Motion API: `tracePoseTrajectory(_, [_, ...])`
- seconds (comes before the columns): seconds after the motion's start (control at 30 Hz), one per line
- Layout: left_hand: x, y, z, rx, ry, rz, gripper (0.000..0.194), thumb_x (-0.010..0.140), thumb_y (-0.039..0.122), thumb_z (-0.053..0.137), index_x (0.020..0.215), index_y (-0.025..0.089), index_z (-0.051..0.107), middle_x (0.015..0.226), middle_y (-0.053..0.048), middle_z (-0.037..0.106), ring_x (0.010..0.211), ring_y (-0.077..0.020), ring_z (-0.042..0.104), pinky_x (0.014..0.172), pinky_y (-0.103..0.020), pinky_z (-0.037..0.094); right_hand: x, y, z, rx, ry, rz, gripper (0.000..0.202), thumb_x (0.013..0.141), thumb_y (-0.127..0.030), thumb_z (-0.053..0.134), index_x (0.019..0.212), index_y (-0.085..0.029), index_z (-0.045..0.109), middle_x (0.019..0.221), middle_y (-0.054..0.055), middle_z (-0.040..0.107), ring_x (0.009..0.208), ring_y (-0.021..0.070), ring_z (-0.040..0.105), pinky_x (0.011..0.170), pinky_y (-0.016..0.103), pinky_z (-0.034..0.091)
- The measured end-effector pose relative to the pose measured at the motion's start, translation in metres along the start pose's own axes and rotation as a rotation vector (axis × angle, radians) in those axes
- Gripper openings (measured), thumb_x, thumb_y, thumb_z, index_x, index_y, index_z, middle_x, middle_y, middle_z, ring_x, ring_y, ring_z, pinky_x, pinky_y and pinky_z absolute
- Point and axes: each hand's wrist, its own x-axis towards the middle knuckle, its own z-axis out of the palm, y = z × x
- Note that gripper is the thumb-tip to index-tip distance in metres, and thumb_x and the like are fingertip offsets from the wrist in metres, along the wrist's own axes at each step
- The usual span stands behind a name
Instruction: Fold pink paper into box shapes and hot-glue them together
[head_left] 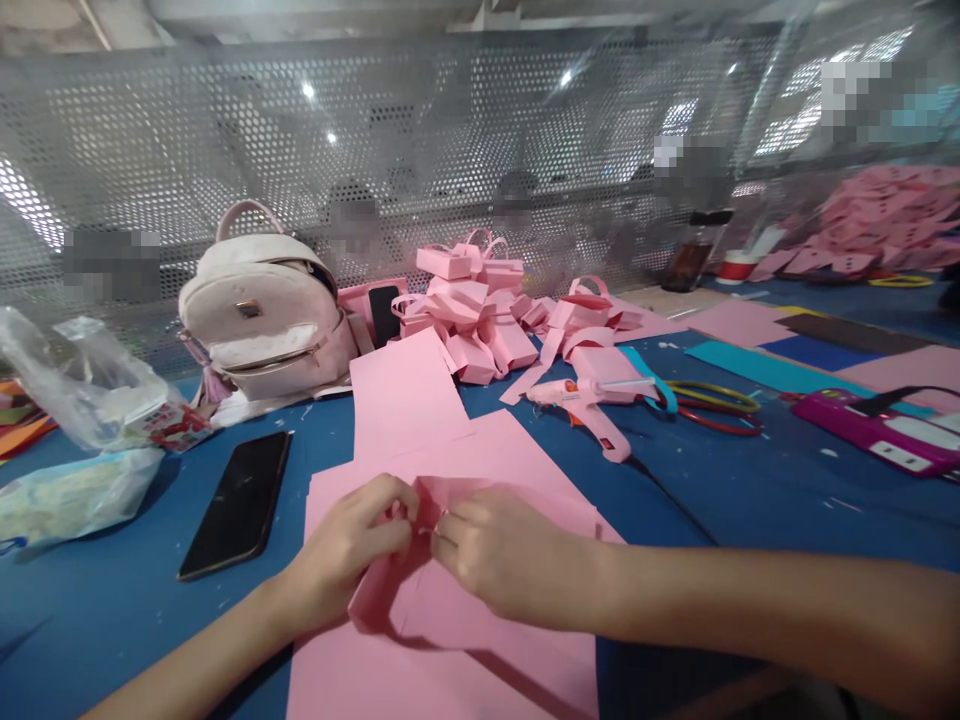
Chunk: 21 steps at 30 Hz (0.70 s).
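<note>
Both my hands are at a folded piece of pink paper (379,590) above several large pink sheets (330,670). My left hand (352,545) pinches its left edge, with fingers bent around the fold. On the right side, my right hand (499,555) has its fingers closed on the same paper near a corner. Its fingertips are close to those of my left hand, and part of the paper is hidden behind them. Beyond the sheets lies a pink glue gun (589,405) with a black cord.
A black phone (238,505) lies left, near a clear plastic bag (90,400). Behind stand a pale pink backpack (262,310) and a pile of pink paper boxes (476,310). Rightward are a purple power strip (874,430), coloured paper strips (825,350) and a dark bottle (694,255).
</note>
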Motion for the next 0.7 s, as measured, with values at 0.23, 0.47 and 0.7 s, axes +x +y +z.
tracePoseTrajectory(0.23, [-0.001,-0.004,0.005,-0.028,0.001,-0.004,0.019,0.089,0.019,0.047,0.072,0.021,0.054,0.093,-0.002,0.062,0.085,-0.0181,0.057,0.076,-0.030,0.047,0.002,-0.010,-0.003,-0.195,-0.119,0.065,0.022,0.080,0.002,0.058,0.086,-0.012,0.075,0.082,0.011,0.075,0.071,0.0244,0.063,0.054,0.036,0.040])
tracePoseTrajectory(0.47, [-0.003,-0.008,0.004,0.187,0.001,0.183,0.026,0.096,0.020,0.047,0.073,0.021,0.060,0.097,-0.003,0.064,0.086,-0.0181,0.056,0.074,-0.029,0.045,0.003,-0.012,-0.011,-0.268,-0.109,0.033,0.022,0.079,0.002,0.058,0.085,-0.012,0.075,0.078,0.010,0.073,0.067,0.0232,0.061,0.052,0.035,0.040])
tracePoseTrajectory(0.7, [-0.001,-0.002,0.002,0.134,0.030,0.136,0.023,0.095,0.027,0.052,0.075,0.022,0.062,0.094,-0.004,0.068,0.084,-0.0191,0.060,0.072,-0.029,0.051,0.000,-0.024,0.001,-0.353,-0.027,0.058,0.024,0.073,0.002,0.054,0.069,-0.017,0.068,0.067,0.011,0.068,0.059,0.0234,0.053,0.048,0.036,0.032])
